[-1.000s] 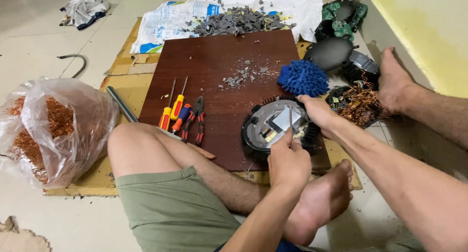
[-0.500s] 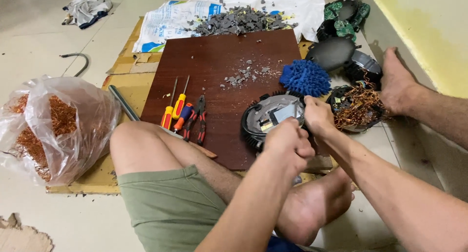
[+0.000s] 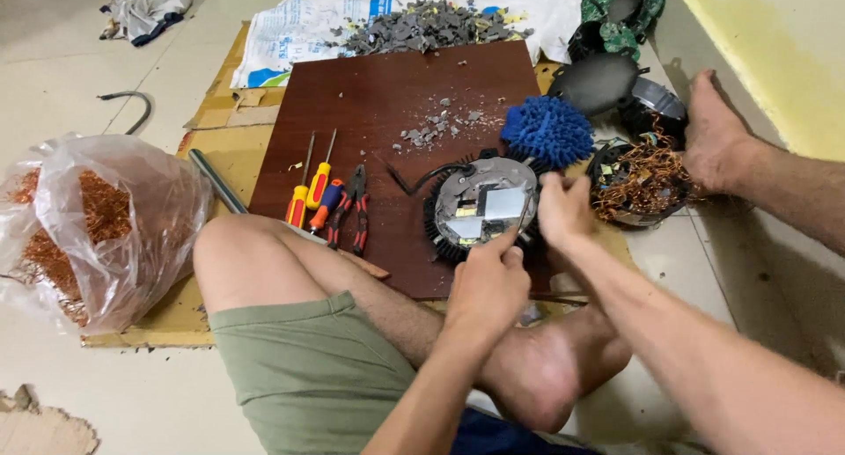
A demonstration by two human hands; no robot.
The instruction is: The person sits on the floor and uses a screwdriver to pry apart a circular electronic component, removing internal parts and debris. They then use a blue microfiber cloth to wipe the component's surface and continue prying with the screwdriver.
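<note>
Nearest me, my left hand pinches something small against the near rim of the round fan motor on the brown board; my right hand, fingers curled, steadies its right edge. I'd pry gently, holding it flat; screwdrivers lie left.

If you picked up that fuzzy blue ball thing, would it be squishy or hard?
The fuzzy blue thing is probably squishy: it looks like a clump of soft, floppy strands. It likely weighs little for its size. If pushed, it would more likely drag than roll, since its shaggy surface rests on the brown board and leans against the round silver part.
</note>
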